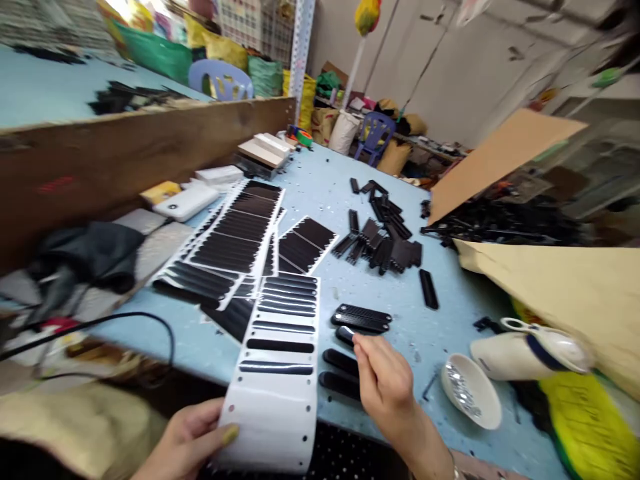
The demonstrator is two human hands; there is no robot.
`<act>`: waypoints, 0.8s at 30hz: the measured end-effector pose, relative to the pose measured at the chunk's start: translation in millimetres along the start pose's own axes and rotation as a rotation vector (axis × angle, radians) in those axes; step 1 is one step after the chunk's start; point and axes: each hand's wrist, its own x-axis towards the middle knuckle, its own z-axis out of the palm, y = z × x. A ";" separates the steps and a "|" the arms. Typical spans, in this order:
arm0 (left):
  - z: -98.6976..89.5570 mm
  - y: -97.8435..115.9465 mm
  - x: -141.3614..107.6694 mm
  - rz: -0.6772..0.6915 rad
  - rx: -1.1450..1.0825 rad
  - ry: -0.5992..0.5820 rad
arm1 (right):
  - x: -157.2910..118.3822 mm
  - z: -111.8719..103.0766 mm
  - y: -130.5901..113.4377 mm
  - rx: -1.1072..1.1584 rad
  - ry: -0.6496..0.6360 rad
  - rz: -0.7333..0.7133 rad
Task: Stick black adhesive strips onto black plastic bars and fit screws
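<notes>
My left hand [193, 437] grips the lower left edge of a white backing sheet [275, 420], its thumb on top. Glossy black adhesive strips [283, 345] remain across the sheet's upper part, with bare backing and small holes below. My right hand [387, 377] is closed, its fingertips pinched at the right end of a shiny black strip [345, 335] over the table. Just beyond it lie textured black bar-shaped pieces [363, 317] side by side. Smooth black pieces [340, 383] rest to the left of this hand, partly hidden by it.
More strip sheets [240, 230] overlap beyond the left hand. Loose black pieces [385, 243] are heaped on the blue table [320, 180]. At right are a white bowl [487, 393] with small shiny bits, a white bottle [520, 353] and cardboard [565, 273]. A black cable [125, 315] curves at left.
</notes>
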 end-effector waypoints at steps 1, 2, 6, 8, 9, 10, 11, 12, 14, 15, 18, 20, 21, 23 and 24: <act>2.1 2.5 -3.8 0.016 -0.004 -0.054 | 0.2 10.5 -15.0 0.068 -0.042 -0.047; 4.3 4.4 -7.2 0.033 -0.030 -0.088 | -0.3 23.2 -29.3 0.130 -0.100 -0.095; 10.6 4.6 -13.5 0.060 -0.215 0.046 | -10.1 77.8 -66.0 0.108 -0.258 -0.081; 11.4 3.0 -13.1 0.059 -0.268 0.153 | -19.0 95.3 -69.9 0.078 -0.292 -0.036; 11.6 2.4 -12.7 0.058 -0.275 0.152 | -23.7 99.9 -69.6 0.086 -0.286 -0.029; 11.8 2.0 -12.2 0.060 -0.274 0.113 | -28.0 102.0 -68.5 0.108 -0.272 -0.029; 12.2 1.8 -11.9 0.064 -0.266 0.052 | -31.4 101.9 -67.4 0.142 -0.247 -0.029; 12.9 1.9 -11.8 0.073 -0.255 -0.003 | -33.5 100.3 -66.5 0.183 -0.218 -0.027; 15.4 3.2 -11.5 0.109 -0.214 -0.034 | -32.5 94.6 -66.1 0.268 -0.192 0.016; 17.0 4.5 -11.2 0.131 -0.178 -0.020 | -29.4 91.6 -66.3 0.309 -0.201 0.057; 21.5 11.9 -8.2 0.199 -0.042 0.025 | -13.4 84.6 -66.6 0.431 -0.280 0.196; 22.8 18.9 -4.1 0.238 0.037 0.022 | -2.4 82.8 -65.1 0.526 -0.317 0.261; 22.9 22.4 -1.8 0.251 0.069 0.013 | 1.9 82.8 -64.1 0.574 -0.325 0.289; 22.6 28.6 2.8 0.264 0.109 -0.002 | 7.5 84.7 -62.5 0.651 -0.329 0.336; 22.6 31.2 4.7 0.261 0.115 -0.007 | 9.1 86.4 -62.2 0.672 -0.332 0.361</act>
